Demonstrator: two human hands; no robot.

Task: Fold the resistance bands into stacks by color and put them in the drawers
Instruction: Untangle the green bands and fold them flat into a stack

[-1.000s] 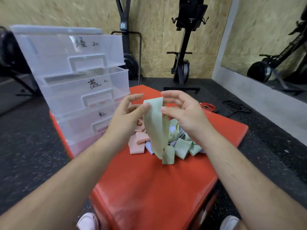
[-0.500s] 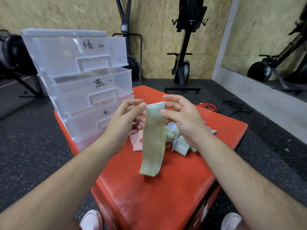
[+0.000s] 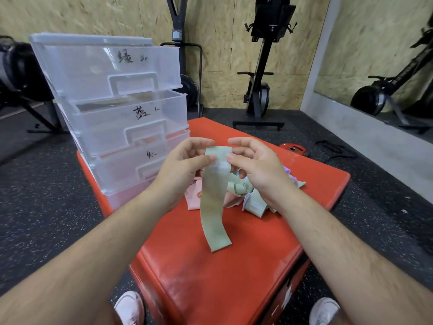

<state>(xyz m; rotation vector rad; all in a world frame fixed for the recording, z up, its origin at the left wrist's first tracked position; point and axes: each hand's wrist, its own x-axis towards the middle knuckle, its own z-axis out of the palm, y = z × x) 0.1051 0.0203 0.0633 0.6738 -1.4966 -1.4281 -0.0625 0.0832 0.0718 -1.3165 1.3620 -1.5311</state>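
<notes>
Green band [image 3: 214, 195] hangs as a flat, limp strip, its top end pinched between thumb and forefinger of the left hand [image 3: 185, 163] and the right hand [image 3: 255, 167], one at each edge, the other fingers loosely curled. Its lower end lies curled on the red worktop [image 3: 222, 289], just in front of the pile [image 3: 246, 195] of unfolded bands.

Risks, as I judge them: the grip is fingertips only, so the thin, smooth-looking strip could slip out of one side and twist. The tail may drag on the padded vinyl-like top, skewing the fold, i.e. edges won't line up. Any stretch would likely let a fold spring open (no weight to hold it). The strip hangs close to the pile, and a snag could pull pink or lilac bands along, mixing colours.

Pile: soft, matte, crumpled ribbons in green, pink, lilac. The drawers [image 3: 112, 109] stand at the worktop's left edge: clear, hard plastic w/ moulded handles and handwritten labels.
</notes>
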